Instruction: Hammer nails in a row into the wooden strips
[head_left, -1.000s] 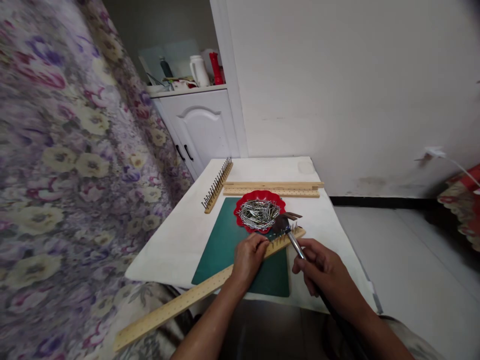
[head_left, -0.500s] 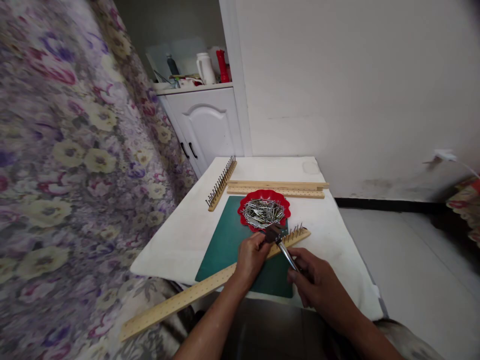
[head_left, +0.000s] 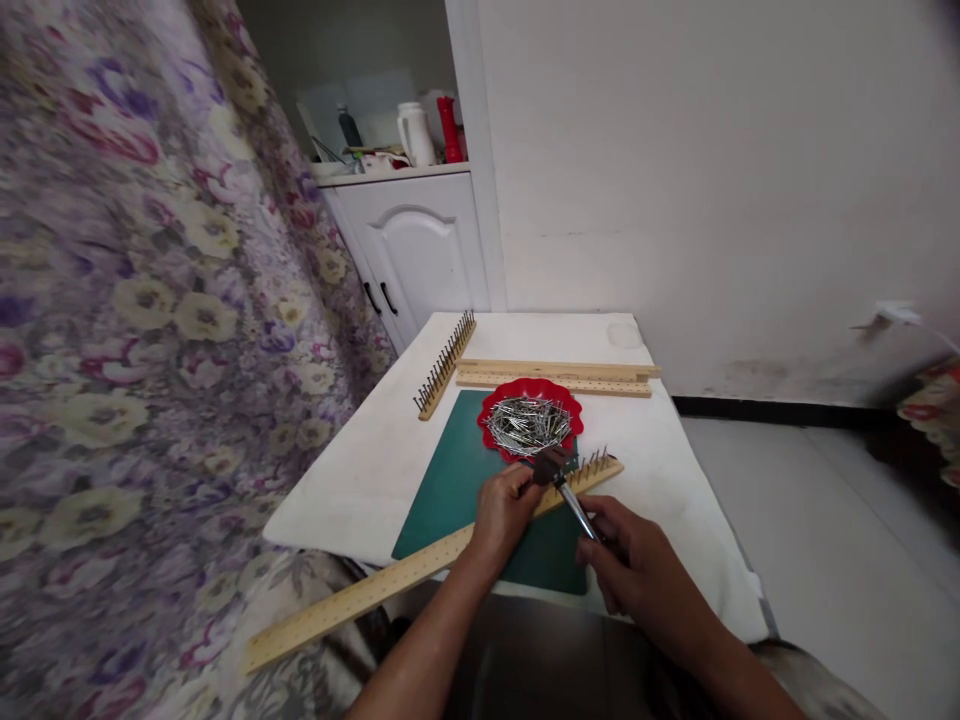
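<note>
A long pale wooden strip (head_left: pixel 360 597) with rows of small holes lies slantwise over the green mat (head_left: pixel 435 490) and past the table's near edge. Several nails (head_left: pixel 592 463) stand upright at its far right end. My left hand (head_left: pixel 504 512) rests on the strip, thumb and fingers pinched together beside these nails; what is between the fingertips is hidden. Closed around a claw hammer (head_left: pixel 576 510) with a shiny metal shaft is my right hand (head_left: pixel 626 555). The hammer's dark head is over the strip, right at my left fingertips.
A red scalloped bowl (head_left: pixel 577 412) full of loose nails sits on the mat's far end. Behind it lie more wooden strips (head_left: pixel 555 370). Another strip (head_left: pixel 446 368) bristling with nails is at the far left of the white-covered table (head_left: pixel 352 480). A floral curtain (head_left: pixel 187 300) hangs at left.
The hammer head has come down and left, from above the standing nails to my left fingertips. My left hand stays pinched on the strip. The whole view has shifted slightly.
</note>
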